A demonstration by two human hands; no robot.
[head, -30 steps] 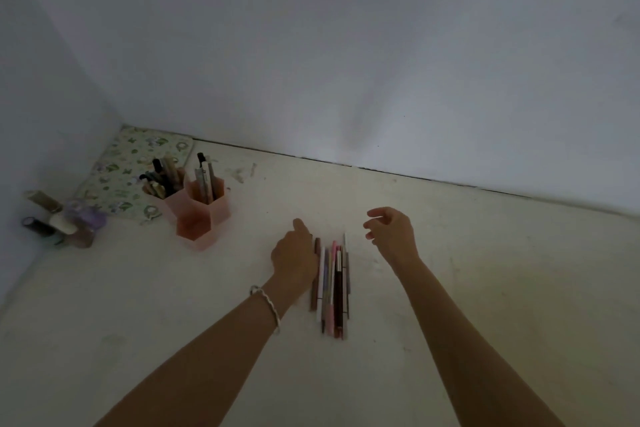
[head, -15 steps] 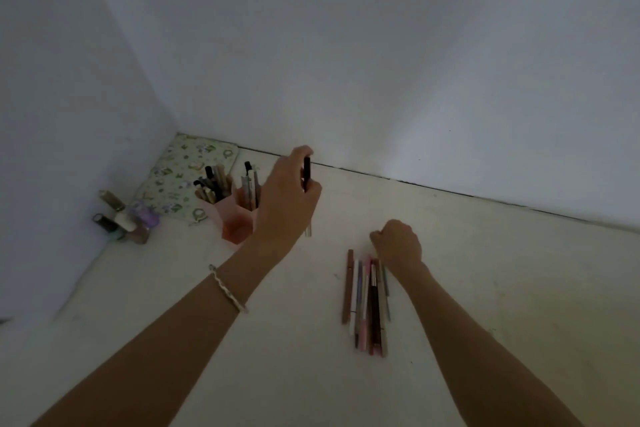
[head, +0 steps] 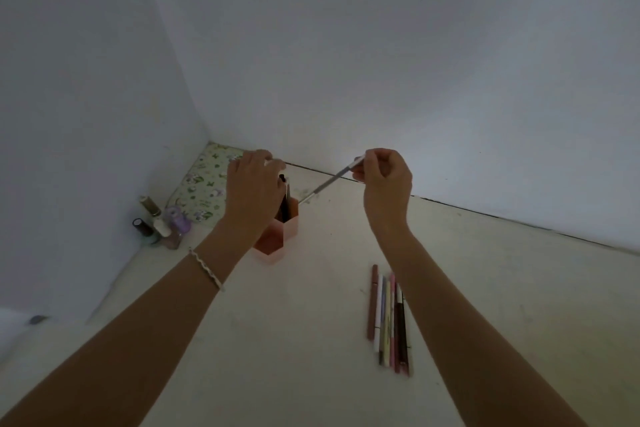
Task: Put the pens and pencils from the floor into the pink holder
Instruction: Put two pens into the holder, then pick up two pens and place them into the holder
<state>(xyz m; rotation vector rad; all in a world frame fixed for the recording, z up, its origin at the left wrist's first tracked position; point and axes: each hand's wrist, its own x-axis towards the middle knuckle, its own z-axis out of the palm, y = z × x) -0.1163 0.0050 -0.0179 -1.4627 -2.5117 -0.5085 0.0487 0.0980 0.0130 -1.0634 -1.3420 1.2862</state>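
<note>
The pink holder [head: 290, 227] stands on the floor near the corner, mostly hidden behind my left hand [head: 254, 185]. That hand hovers over its opening and pinches a black pen [head: 284, 199], which stands upright with its lower end inside the holder. My right hand [head: 384, 180] is raised to the right and pinches the top end of a thin grey pen [head: 329, 181]. This pen slants down to the left, its tip just right of the holder's rim. Several pens and pencils [head: 388, 319] lie side by side on the floor below my right forearm.
A flower-patterned mat [head: 202, 185] lies in the corner behind the holder. Several small bottles [head: 159, 225] stand against the left wall. White walls close the space at left and back. A bracelet [head: 207, 269] sits on my left wrist.
My left hand carried the black pen up and left to the holder and lowered it in. My right hand took a grey pen from the row and lifted it toward the holder.
</note>
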